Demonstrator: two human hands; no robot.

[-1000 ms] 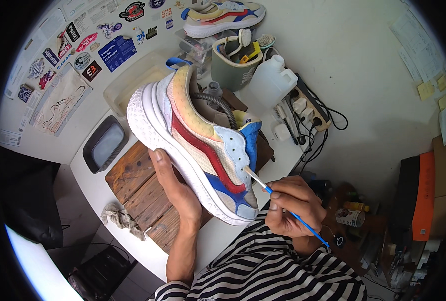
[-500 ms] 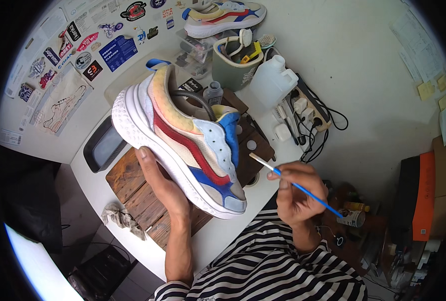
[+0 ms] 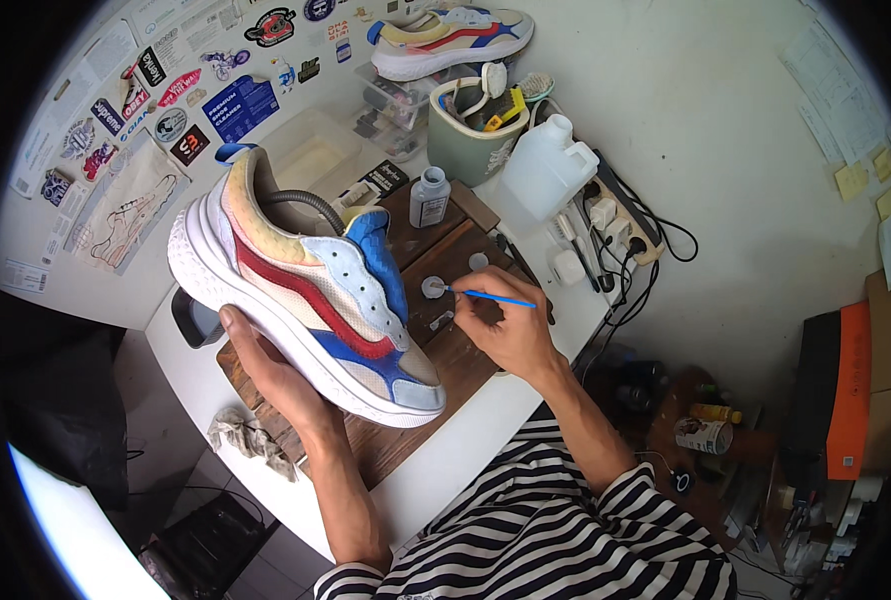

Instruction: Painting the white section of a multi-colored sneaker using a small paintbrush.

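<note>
A multicoloured sneaker (image 3: 305,290) with a red stripe, blue patches and a thick white sole is held up at the left. My left hand (image 3: 270,375) grips it along the sole, thumb on the outer side. A dark ribbed coil shows in its opening, and its eyelets have no lace. My right hand (image 3: 505,325) pinches a thin blue paintbrush (image 3: 490,296). The brush tip is at a small round white cap (image 3: 432,287) on the dark wooden board (image 3: 405,450). Another small white disc (image 3: 478,261) lies beyond it, near a small grey bottle (image 3: 429,198) standing uncapped.
Behind the board stand a white jug (image 3: 548,165), a grey-green bin (image 3: 465,140) of brushes and clear boxes holding a second sneaker (image 3: 452,42). A power strip (image 3: 620,220) with cables lies at the right. A crumpled rag (image 3: 250,440) rests at the near left.
My right hand has moved forward and left, taking the paintbrush tip down to the white cap. My left hand has shifted the sneaker left and slightly lower, uncovering more of the board and the bottle.
</note>
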